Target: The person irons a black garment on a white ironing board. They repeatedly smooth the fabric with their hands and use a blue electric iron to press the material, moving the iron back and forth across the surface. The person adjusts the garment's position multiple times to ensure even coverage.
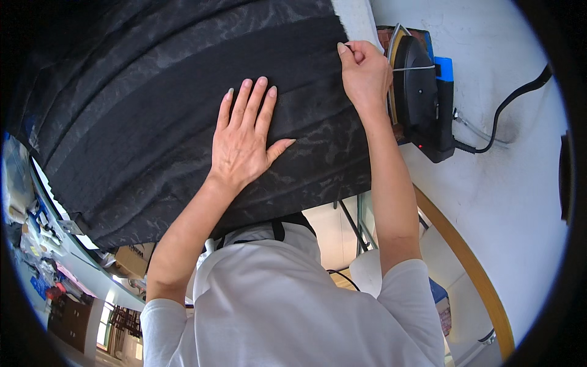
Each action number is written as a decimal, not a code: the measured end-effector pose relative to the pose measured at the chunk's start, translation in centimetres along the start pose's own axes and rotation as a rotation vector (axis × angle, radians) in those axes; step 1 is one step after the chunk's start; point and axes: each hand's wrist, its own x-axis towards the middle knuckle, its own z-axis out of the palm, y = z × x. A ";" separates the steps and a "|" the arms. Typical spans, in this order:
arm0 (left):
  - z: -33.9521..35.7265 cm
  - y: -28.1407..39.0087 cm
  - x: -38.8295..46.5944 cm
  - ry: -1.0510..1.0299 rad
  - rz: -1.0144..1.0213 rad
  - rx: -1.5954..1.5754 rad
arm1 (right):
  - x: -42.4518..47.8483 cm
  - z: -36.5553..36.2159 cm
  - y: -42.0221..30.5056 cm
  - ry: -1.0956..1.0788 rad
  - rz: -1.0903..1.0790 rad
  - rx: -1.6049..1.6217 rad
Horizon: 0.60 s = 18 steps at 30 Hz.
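Observation:
A wide sheet of black patterned fabric (151,96) lies in folds across the work surface and hangs over its near edge. My left hand (243,130) rests flat on the fabric, palm down, with its fingers spread. At the cloth's right edge, my right hand (364,69) pinches the border between thumb and fingers. Just right of that hand, a black electric iron (415,91) with blue tape on its handle stands on its side. A small red light glows on the iron.
A black power cord (504,98) and a clear hose (479,128) run from the iron over the white table (495,192). The table has a wooden edge (477,270). At far left, clutter and plastic bags (41,243) cover another surface, near a cardboard box (133,260).

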 end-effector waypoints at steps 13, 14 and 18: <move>0.0 -0.1 0.6 -0.015 -0.014 0.028 | 0.1 -0.3 -0.2 -0.018 0.036 0.040; 0.0 0.0 0.6 -0.017 -0.014 0.034 | 0.0 -0.3 -0.3 -0.018 0.040 0.037; 0.3 0.5 1.7 0.022 0.010 -0.054 | 0.0 -0.2 -0.2 -0.001 0.029 0.022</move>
